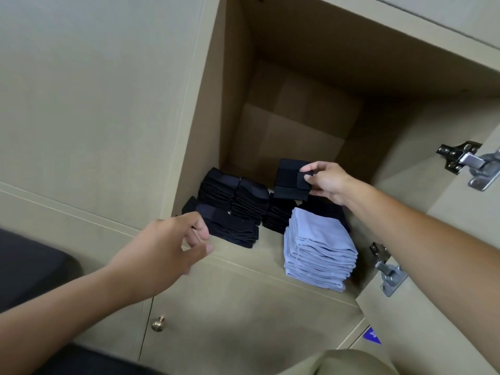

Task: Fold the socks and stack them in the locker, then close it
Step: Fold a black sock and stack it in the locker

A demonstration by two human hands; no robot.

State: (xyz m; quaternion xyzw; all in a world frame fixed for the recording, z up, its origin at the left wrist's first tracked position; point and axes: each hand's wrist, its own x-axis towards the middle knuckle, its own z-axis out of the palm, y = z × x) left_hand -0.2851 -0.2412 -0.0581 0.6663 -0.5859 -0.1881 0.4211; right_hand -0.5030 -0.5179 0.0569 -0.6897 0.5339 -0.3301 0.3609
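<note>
At the lower left of the frame I see a brass knob [158,323] on the closed cabinet door below the locker [189,147]. Just above it my left hand [165,244] hovers at the locker's front edge, fingers loosely curled and slightly apart, holding nothing; its fingertips sit in front of the nearest pile of black socks [230,228]. Behind that pile, toward the middle of the frame, two more stacks of folded black socks [232,193] stand side by side on the shelf, and another dark stack [278,215] lies just right of them. Above that stack my right hand [328,182] pinches a folded black sock [290,180] between thumb and fingers, holding it off the shelf inside the open locker. Below it, at center right, a tall stack of folded light blue socks [320,253] rests near the shelf's front edge. At far right the open door [446,307] shows two metal hinges [389,269].
</note>
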